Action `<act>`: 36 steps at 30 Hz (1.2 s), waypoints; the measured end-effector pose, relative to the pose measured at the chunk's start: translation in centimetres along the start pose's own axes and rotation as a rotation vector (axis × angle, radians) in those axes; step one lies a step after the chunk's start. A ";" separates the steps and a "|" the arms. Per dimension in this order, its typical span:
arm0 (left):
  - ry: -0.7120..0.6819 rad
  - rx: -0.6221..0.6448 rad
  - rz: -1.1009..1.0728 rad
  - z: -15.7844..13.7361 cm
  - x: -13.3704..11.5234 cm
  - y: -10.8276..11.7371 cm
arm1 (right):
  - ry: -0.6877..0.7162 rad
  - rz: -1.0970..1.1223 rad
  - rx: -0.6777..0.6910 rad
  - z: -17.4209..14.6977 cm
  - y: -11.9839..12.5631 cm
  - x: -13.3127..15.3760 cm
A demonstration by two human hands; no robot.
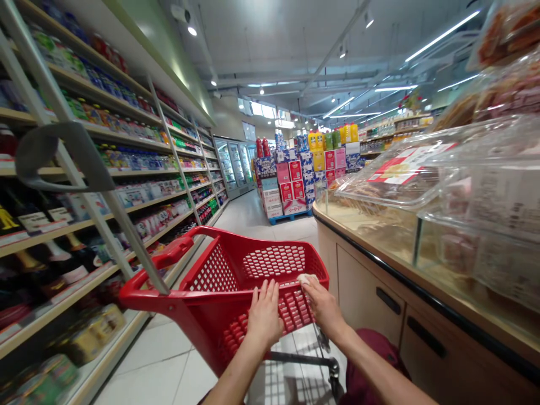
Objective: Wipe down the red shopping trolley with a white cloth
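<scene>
A red plastic shopping cart (198,304) stands side-on in front of me, its basket wall full of oblong holes. Against the near side of the basket, just under the rim, lies my left hand (265,315), fingers stretched out and holding nothing. Farther right, my right hand (321,304) is closed over a white cloth (307,278) and presses it on the rim near the basket's right end. Part of the cloth is hidden under the fingers. No goods show in the part of the basket that I can see.
Shelves of bottles (139,146) line the left. A grey cart handle (63,157) on metal bars rises there. At right, a wooden counter (367,264) carries clear plastic food packs (392,169). Ahead, stacked boxes (291,185) stand on a blue pallet (291,217).
</scene>
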State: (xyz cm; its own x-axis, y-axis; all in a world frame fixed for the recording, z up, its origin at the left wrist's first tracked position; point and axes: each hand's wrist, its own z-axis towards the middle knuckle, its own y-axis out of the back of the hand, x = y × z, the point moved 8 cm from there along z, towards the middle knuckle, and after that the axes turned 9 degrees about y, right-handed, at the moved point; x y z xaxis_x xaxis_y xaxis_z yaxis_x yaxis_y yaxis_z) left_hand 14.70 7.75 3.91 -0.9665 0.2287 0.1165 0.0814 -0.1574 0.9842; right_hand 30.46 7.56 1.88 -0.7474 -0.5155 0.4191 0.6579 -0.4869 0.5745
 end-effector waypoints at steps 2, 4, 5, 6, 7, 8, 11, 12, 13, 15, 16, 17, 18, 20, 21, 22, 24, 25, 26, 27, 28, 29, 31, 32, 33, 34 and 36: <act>0.045 -0.007 0.019 -0.1 1.0 0.3 | -0.056 -0.014 0.014 0.0 0.7 -1.5; 0.108 -0.039 0.038 -0.1 2.0 0.6 | -0.160 -0.062 0.008 -0.2 1.6 -3.3; 0.130 -0.053 0.046 -0.1 2.3 0.7 | -0.187 -0.080 0.009 -0.1 1.7 -3.5; 0.138 -0.059 0.053 -0.1 2.3 0.8 | -0.182 -0.083 0.018 0.1 1.5 -3.1; 0.134 -0.057 0.059 -0.1 2.1 0.8 | -0.150 -0.072 0.036 0.4 0.9 -2.0; 0.128 -0.048 0.066 -0.1 1.9 0.8 | -0.103 -0.051 0.063 0.8 0.0 -0.6; 0.079 -0.021 0.067 -0.1 1.2 0.8 | 0.030 0.016 0.143 1.8 -2.2 3.4; 0.056 -0.026 0.061 -0.3 1.2 0.8 | 0.040 0.022 0.148 1.9 -2.3 3.6; 0.050 -0.040 0.055 -0.4 1.3 0.9 | 0.031 0.015 0.138 1.9 -2.0 3.0; 0.081 -0.087 0.054 -0.8 2.1 1.2 | -0.035 -0.030 0.084 1.6 -0.3 0.2; 0.109 -0.110 0.059 -1.0 2.6 1.3 | -0.081 -0.065 0.053 1.3 0.7 -1.6; 0.136 -0.127 0.066 -1.1 2.9 1.3 | -0.125 -0.100 0.026 1.1 1.5 -3.3; 0.153 -0.137 0.072 -1.2 3.1 1.4 | -0.156 -0.130 0.005 0.8 2.1 -4.4; 0.148 -0.140 0.073 -1.2 2.7 1.5 | -0.161 -0.157 -0.010 0.8 1.9 -4.6; 0.141 -0.136 0.069 -1.2 2.4 1.5 | -0.139 -0.152 -0.008 1.0 1.3 -3.8; 0.130 -0.131 0.063 -1.1 2.1 1.6 | -0.101 -0.137 0.001 1.2 0.5 -2.5; 0.085 -0.116 0.047 -1.1 1.6 1.7 | -0.012 -0.090 0.034 1.9 -1.1 0.3; 0.069 -0.115 0.038 -1.1 1.5 1.8 | 0.024 -0.069 0.054 2.1 -1.6 1.3; 0.067 -0.121 0.032 -1.2 1.7 1.9 | 0.043 -0.056 0.071 2.3 -1.8 1.6; 0.075 -0.136 0.030 -1.3 2.0 2.1 | 0.042 -0.057 0.081 2.3 -1.5 1.4; 0.087 -0.154 0.031 -1.4 2.3 2.3 | 0.013 -0.071 0.078 2.3 -0.9 0.5; 0.101 -0.171 0.034 -1.5 2.6 2.4 | -0.037 -0.096 0.064 2.2 -0.1 -0.8; 0.111 -0.183 0.039 -1.6 2.8 2.6 | -0.147 -0.143 0.019 1.9 1.5 -3.3; 0.110 -0.178 0.040 -1.7 2.8 2.6 | -0.177 -0.146 0.002 1.8 1.9 -3.9; 0.110 -0.169 0.041 -1.7 2.6 2.6 | -0.177 -0.129 -0.004 1.8 1.8 -3.9; 0.114 -0.160 0.041 -1.6 2.5 2.6 | -0.149 -0.093 0.002 2.0 1.3 -3.2; 0.112 -0.148 0.042 -1.5 2.1 2.6 | -0.043 0.008 0.029 2.6 -0.4 -0.4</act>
State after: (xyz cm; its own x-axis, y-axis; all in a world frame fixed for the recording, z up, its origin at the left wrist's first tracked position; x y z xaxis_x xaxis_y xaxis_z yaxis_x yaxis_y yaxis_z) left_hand 12.55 6.36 6.49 -0.9848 0.1115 0.1333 0.0936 -0.3060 0.9474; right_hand 30.21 9.79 3.32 -0.7457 -0.4886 0.4530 0.6615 -0.4617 0.5910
